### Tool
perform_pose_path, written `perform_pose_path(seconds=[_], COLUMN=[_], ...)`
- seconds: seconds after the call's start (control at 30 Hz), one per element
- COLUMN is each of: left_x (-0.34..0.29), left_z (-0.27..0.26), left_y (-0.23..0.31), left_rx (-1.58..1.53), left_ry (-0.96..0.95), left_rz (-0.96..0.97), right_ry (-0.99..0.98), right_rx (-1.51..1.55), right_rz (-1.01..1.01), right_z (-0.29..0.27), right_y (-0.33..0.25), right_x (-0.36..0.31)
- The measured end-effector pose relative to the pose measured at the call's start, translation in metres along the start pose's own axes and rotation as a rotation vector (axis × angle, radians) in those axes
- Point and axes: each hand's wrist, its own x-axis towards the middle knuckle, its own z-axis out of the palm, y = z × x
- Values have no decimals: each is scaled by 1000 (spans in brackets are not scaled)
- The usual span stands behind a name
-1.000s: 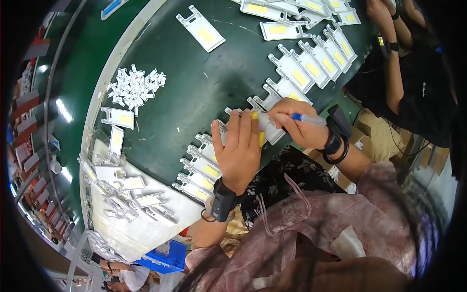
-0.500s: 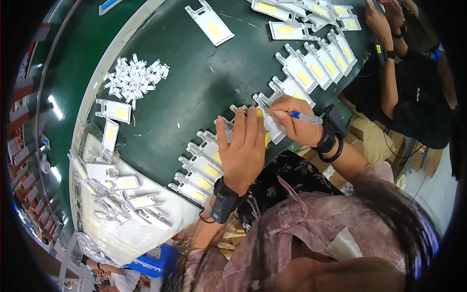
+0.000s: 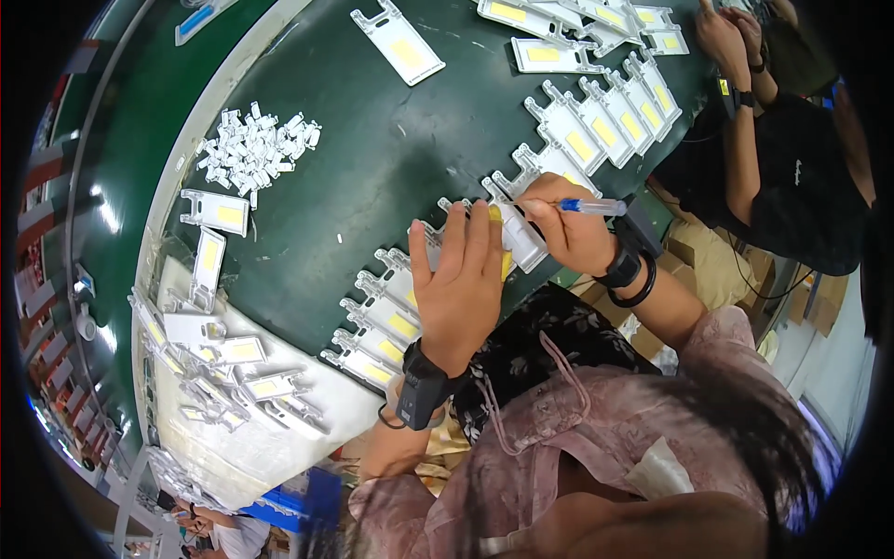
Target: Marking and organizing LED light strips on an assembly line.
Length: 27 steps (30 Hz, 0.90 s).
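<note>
My left hand lies palm down with fingers stretched out over the middle of a slanting row of flat white plastic casings. Something yellow shows along its edge, partly covered. Closed on a clear pen with a blue part, my right hand is over the casing just right of my left hand. The pen's tip end is at my fingertips, and its exact contact is hidden. Other casings in the row overlap one another, each with a yellow rectangle.
A heap of small white pieces sits at the left of the green table. Loose casings lie on a white cover at lower left. More casings are piled at the far right, near another person's hands.
My right hand has shifted slightly up and left, and the pen has tilted flatter. My left hand stays spread on the row. A blue-and-white item at the far left has moved down and left.
</note>
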Motion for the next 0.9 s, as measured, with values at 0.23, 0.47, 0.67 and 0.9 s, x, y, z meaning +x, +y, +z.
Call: perform_pose_path(seconds=[0.23, 0.47, 0.67, 0.9], left_x=[0, -2, -2, 0], left_z=[-5, 1, 0, 2], left_y=[-4, -5, -6, -6], left_rx=[25, -86, -100, -96], left_ry=[-79, -73, -72, -66], left_rz=[24, -30, -11, -1], right_ry=[-97, -94, -128, -104], right_rx=[58, 36, 60, -44], right_rz=[19, 10, 42, -146], right_z=[9, 11, 10, 13], right_y=[-3, 3, 4, 7], right_x=[2, 3, 4, 9])
